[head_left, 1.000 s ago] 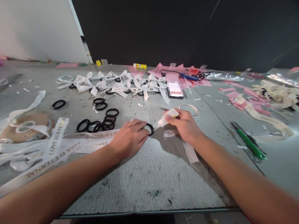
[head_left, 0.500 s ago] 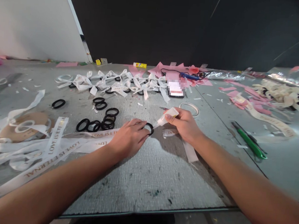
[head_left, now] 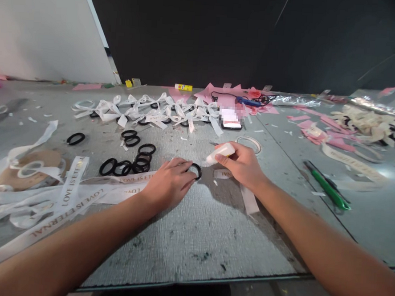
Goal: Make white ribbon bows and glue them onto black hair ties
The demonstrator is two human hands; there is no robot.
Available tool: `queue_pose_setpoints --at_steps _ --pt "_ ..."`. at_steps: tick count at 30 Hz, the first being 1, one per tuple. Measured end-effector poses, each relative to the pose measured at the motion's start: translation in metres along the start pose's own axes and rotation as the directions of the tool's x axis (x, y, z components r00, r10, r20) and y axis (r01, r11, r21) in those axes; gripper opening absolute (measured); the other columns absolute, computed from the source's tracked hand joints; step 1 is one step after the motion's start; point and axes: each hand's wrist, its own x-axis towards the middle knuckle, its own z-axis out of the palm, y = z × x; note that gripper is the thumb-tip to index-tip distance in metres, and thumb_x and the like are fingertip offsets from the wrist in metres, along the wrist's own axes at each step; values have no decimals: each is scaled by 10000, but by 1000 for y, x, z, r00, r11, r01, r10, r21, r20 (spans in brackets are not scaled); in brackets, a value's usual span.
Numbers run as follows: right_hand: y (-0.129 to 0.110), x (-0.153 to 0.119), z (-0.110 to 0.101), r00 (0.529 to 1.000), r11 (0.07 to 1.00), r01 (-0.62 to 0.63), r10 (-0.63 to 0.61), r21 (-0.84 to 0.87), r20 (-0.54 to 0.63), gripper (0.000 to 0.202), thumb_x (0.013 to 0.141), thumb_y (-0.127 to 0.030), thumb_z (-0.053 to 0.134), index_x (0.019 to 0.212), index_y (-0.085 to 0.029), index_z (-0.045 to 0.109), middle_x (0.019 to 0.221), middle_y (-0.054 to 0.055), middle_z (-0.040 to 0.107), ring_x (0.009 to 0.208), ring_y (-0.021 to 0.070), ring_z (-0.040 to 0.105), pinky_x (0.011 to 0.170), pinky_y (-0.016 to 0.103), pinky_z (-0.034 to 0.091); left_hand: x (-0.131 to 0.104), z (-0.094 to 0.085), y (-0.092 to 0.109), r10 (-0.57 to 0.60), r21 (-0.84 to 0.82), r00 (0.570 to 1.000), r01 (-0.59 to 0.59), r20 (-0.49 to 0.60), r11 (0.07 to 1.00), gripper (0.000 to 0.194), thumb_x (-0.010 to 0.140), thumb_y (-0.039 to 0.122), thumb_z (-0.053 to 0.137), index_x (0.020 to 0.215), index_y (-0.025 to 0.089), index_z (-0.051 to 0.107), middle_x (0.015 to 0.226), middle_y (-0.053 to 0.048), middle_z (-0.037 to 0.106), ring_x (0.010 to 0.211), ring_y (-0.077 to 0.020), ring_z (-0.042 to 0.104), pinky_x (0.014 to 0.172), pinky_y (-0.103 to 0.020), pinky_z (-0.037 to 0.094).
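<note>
Near the middle of the table, my left hand [head_left: 172, 182] is closed on a black ring [head_left: 198, 171], which shows at its fingertips. My right hand [head_left: 244, 164] grips a small white bottle [head_left: 224, 152] that points down and left, its tip a little right of the ring. Under and beside my right hand lies a short piece of white ribbon [head_left: 249, 199]. Several black rings [head_left: 141, 161] lie in a loose cluster to the left of my left hand, and a single one [head_left: 75, 138] sits farther left.
White ribbon bows [head_left: 142, 111] line the back beside a phone [head_left: 232, 119]. A cardboard ribbon roll [head_left: 37, 167] and long printed ribbons [head_left: 80, 210] spread at the left. At the right are a green-handled cutter [head_left: 330, 189], pink scraps [head_left: 340, 141] and cream bows [head_left: 369, 123].
The white bottle has tilted in my right hand, and its tip has drawn back slightly from the black ring. My left hand keeps its hold.
</note>
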Motion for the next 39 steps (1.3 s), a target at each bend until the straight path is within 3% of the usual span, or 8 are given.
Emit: queue_pose_setpoints --at_steps 8,13,19,24,26,29,34,39 --pt "7 18 -26 937 996 83 -87 -26 -339 294 688 -343 749 916 -207 625 782 5 619 649 154 547 597 297 436 -1 -3 1 -16 15 1000 16 -3 1000 236 949 216 502 1019 185 725 1201 -116 679 1123 -297 565 896 -479 479" --pt "32 40 -64 896 964 4 -121 -265 -427 246 630 -319 701 774 -239 517 864 39 667 773 220 605 702 343 468 1 -7 5 -54 26 999 54 1 998 206 946 278 536 955 217 733 1098 -73 699 1066 -277 574 895 -465 426" --pt "55 48 -81 954 839 -137 -33 -527 -299 172 644 -304 638 746 -225 524 938 67 702 837 262 627 763 380 454 5 -16 9 -187 33 982 189 -38 981 235 960 298 501 1016 177 694 995 -58 727 994 -255 587 870 -428 378" --pt "22 36 -75 971 670 11 -185 -742 -153 166 755 -375 615 805 -217 602 993 102 671 1007 307 586 819 400 416 17 -25 2 -255 102 962 245 96 964 266 945 284 486 1064 184 702 1020 -81 704 984 -278 562 799 -411 342" --pt "2 26 -72 994 602 104 -46 -792 96 246 813 -461 587 763 -222 610 851 73 675 821 252 609 704 350 412 25 -28 0 -238 105 953 222 187 969 272 942 294 475 1005 197 721 979 -80 697 969 -279 558 783 -407 321" --pt "-12 14 -70 909 539 165 241 -826 339 341 787 -561 619 743 -223 633 787 65 669 706 230 590 604 324 377 38 -28 -4 -197 117 928 168 315 979 259 905 259 483 854 197 729 900 -77 693 938 -277 568 791 -418 300" --pt "0 12 -72 858 610 333 121 -719 500 184 770 -385 688 693 -227 632 793 67 660 754 234 594 618 320 387 47 -23 -10 -181 83 933 163 311 983 204 820 197 510 713 185 682 785 -65 711 869 -268 610 802 -425 331" --pt "-5 15 -69 931 778 262 -49 -570 362 230 871 -397 614 719 -231 565 660 8 596 576 165 520 515 275 343 46 -30 -13 -286 -158 954 297 88 942 148 804 225 545 745 208 680 699 -24 717 646 -179 619 684 -327 413"
